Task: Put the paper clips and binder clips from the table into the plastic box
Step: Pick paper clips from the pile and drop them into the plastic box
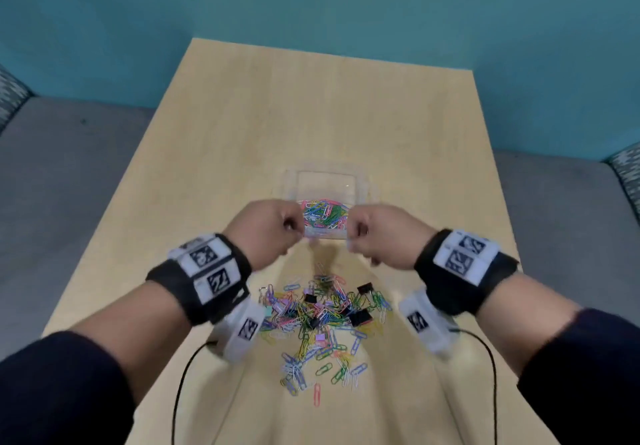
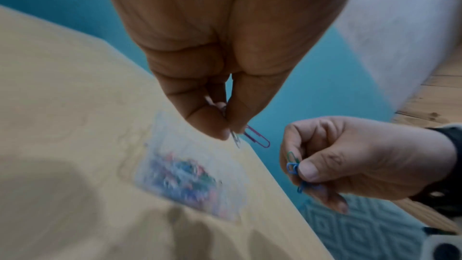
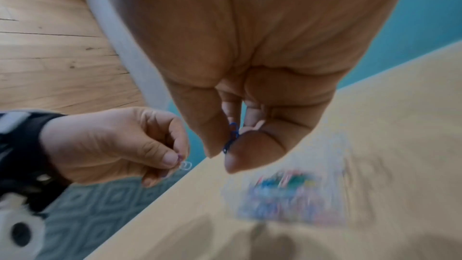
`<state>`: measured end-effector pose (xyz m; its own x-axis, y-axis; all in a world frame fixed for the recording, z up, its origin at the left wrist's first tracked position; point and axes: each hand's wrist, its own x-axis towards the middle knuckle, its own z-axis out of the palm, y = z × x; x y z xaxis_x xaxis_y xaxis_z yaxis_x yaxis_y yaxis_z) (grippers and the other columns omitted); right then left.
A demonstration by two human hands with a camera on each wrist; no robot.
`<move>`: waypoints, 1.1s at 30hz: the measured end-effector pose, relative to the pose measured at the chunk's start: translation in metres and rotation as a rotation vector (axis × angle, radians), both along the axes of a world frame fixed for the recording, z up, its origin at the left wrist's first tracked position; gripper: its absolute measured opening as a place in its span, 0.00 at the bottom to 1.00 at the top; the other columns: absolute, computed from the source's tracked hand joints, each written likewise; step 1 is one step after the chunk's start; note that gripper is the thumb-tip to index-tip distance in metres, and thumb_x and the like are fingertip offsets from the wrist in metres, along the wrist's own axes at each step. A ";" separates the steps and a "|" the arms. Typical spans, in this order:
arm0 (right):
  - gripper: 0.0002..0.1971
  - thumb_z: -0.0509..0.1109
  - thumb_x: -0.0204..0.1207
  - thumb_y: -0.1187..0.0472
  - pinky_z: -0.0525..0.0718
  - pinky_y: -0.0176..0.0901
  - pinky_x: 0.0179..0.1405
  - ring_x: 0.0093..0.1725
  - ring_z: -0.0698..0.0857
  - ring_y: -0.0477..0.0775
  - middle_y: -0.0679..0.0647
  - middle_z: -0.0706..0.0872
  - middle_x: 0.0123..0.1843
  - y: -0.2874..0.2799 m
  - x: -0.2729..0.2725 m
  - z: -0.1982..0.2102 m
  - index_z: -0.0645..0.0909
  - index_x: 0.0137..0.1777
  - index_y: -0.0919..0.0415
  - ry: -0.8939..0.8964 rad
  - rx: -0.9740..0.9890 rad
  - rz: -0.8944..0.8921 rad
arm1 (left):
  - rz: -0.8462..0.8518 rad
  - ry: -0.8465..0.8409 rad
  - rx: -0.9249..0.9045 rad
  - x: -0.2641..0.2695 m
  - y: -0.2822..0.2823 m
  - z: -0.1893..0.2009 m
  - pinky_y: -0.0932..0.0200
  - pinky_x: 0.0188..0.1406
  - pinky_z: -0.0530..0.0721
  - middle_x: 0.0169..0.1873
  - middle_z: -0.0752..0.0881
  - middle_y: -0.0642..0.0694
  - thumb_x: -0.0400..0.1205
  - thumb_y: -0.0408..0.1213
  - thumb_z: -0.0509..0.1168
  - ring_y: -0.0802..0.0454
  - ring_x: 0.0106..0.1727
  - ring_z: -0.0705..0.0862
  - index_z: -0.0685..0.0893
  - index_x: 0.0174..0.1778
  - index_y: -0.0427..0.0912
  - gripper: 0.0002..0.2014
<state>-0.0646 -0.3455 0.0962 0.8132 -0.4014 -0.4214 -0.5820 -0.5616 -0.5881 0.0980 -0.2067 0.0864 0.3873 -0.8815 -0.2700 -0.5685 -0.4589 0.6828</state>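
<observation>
A clear plastic box (image 1: 360, 181) sits mid-table, its near end filled with coloured paper clips (image 1: 323, 218). Both hands hover side by side above that near end. My left hand (image 1: 294, 228) pinches a purple paper clip (image 2: 257, 138) and a pale one between thumb and forefinger. My right hand (image 1: 355, 235) pinches blue and green paper clips (image 2: 293, 165), also seen as blue clips (image 3: 231, 137) in the right wrist view. A heap of loose paper clips (image 1: 322, 320) mixed with black binder clips (image 1: 362, 316) lies on the table nearer to me, below the wrists.
The light wooden table (image 1: 242, 126) stretches bare beyond the box to its far edge. Grey seats (image 1: 69, 167) flank it under a teal wall. Black cables (image 1: 180, 392) hang from both wrist cameras along the table's near part.
</observation>
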 end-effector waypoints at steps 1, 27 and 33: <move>0.07 0.71 0.72 0.66 0.82 0.47 0.25 0.29 0.87 0.57 0.53 0.82 0.31 -0.012 0.012 0.001 0.76 0.36 0.58 -0.022 -0.020 -0.044 | 0.035 -0.024 -0.010 0.008 -0.014 0.000 0.56 0.33 0.86 0.29 0.85 0.47 0.73 0.28 0.68 0.47 0.30 0.88 0.84 0.34 0.45 0.07; 0.40 0.77 0.59 0.36 0.76 0.57 0.55 0.62 0.69 0.59 0.54 0.71 0.64 0.063 -0.001 -0.087 0.67 0.67 0.53 0.226 -0.368 0.400 | -0.300 -0.366 0.365 -0.040 0.039 -0.082 0.50 0.52 0.78 0.54 0.73 0.45 0.68 0.54 0.72 0.44 0.54 0.73 0.77 0.58 0.49 0.26; 0.43 0.79 0.58 0.39 0.77 0.56 0.54 0.60 0.70 0.59 0.54 0.71 0.64 0.077 -0.022 -0.095 0.67 0.69 0.56 0.204 -0.500 0.412 | -0.334 -0.421 0.319 -0.051 0.046 -0.087 0.53 0.47 0.75 0.54 0.73 0.44 0.72 0.47 0.73 0.44 0.54 0.73 0.75 0.56 0.45 0.21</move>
